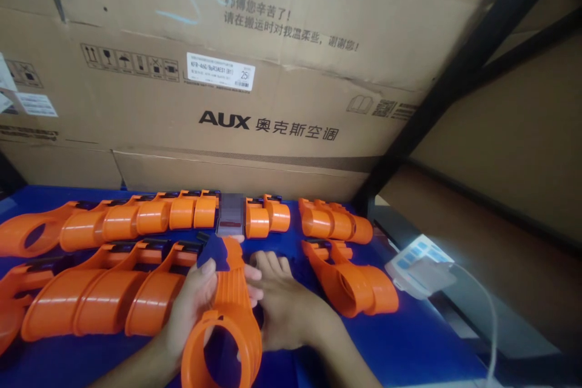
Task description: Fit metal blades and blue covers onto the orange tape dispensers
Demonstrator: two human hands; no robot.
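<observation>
My left hand point(197, 291) is wrapped round the handle of an orange plastic part point(231, 297), whose large ring points toward me. A dark blue piece point(213, 252) sits at the upper end of that handle. Just right of it, my right hand point(277, 291) reaches down to the blue surface with its back up; its fingertips are partly hidden, and whether they hold anything does not show. Beyond the hands stands a dark, glassy rectangular object point(231, 213) between orange parts.
Rows of similar orange parts point(120, 221) lie on the blue table point(291, 370) at left, with more orange parts point(359, 285) at right. A white device point(421, 264) with a cable sits at the right edge. Large cardboard boxes point(282, 97) stand behind, beside a dark metal post point(418, 109).
</observation>
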